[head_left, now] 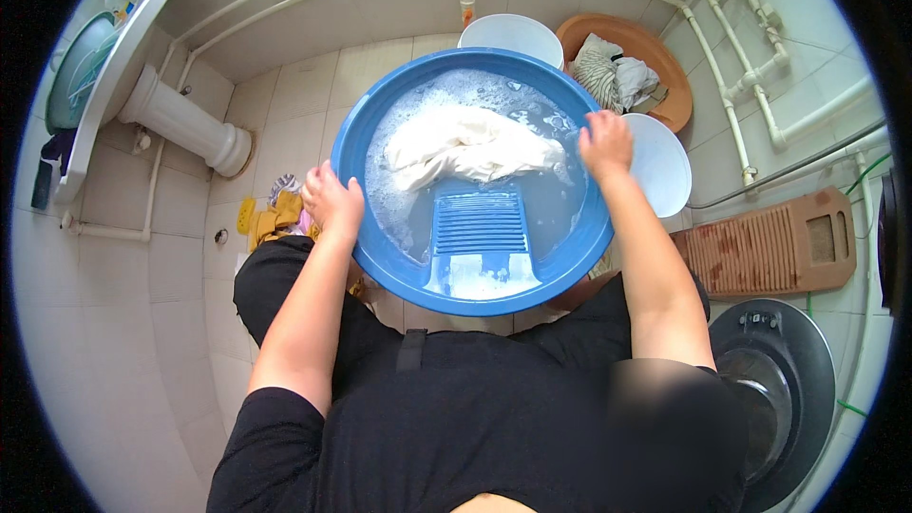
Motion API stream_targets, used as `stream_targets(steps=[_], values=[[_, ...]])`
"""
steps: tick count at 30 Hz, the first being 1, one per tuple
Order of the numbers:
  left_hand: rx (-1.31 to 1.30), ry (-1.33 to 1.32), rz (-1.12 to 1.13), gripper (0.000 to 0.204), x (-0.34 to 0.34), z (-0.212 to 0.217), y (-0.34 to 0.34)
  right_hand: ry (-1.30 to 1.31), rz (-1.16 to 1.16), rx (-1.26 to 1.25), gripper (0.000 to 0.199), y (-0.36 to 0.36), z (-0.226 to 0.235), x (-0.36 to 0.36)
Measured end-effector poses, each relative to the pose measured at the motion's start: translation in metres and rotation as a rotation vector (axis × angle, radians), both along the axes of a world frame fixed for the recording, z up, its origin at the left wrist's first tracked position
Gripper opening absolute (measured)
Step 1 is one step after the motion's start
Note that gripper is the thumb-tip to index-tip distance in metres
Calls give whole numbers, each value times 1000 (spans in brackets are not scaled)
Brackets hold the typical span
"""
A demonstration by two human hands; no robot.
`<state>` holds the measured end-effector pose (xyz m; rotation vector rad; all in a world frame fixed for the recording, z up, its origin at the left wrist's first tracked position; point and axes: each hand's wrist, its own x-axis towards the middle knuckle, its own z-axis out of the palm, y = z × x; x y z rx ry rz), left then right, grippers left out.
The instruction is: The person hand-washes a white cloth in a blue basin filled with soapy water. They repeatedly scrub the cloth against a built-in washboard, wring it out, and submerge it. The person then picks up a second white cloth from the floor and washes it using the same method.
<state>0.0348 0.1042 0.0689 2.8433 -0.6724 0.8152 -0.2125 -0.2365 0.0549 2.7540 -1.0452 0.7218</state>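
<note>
A round blue washbasin (475, 307) stands in front of me, between my knees, with cloudy, sudsy water in it. A wet white cloth (465, 147) lies bunched in the water, partly above the surface. Ridged blue washboard (480, 223) slopes down into the water at the near side. My left hand (332, 201) is closed at the basin's left rim, thumb toward the inside and fingers along the outer edge. On the opposite rim, my right hand (608, 142) is closed with bent fingers over the edge. Neither hand touches the cloth.
Behind the basin are a white bucket (513, 33) and a brown tub (679, 85) of laundry. Another white bucket (660, 166) stands right, near a brown washboard (760, 245). Yellow clothes (275, 220) lie left on the floor. A pedestal sink (180, 119) and wall pipes (722, 57) border the room.
</note>
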Motion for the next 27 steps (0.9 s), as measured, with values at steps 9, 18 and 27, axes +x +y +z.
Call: stream_targets(steps=[9, 18, 27], values=[[-850, 1646, -631, 21, -77, -8, -65, 386, 82, 707, 48, 45, -55, 47], [-1160, 2258, -170, 40, -79, -14, -77, 311, -147, 862, 44, 42, -119, 54], [-1669, 2597, -132, 66, -70, -12, -96, -425, 619, 612, 17, 182, 41, 73]])
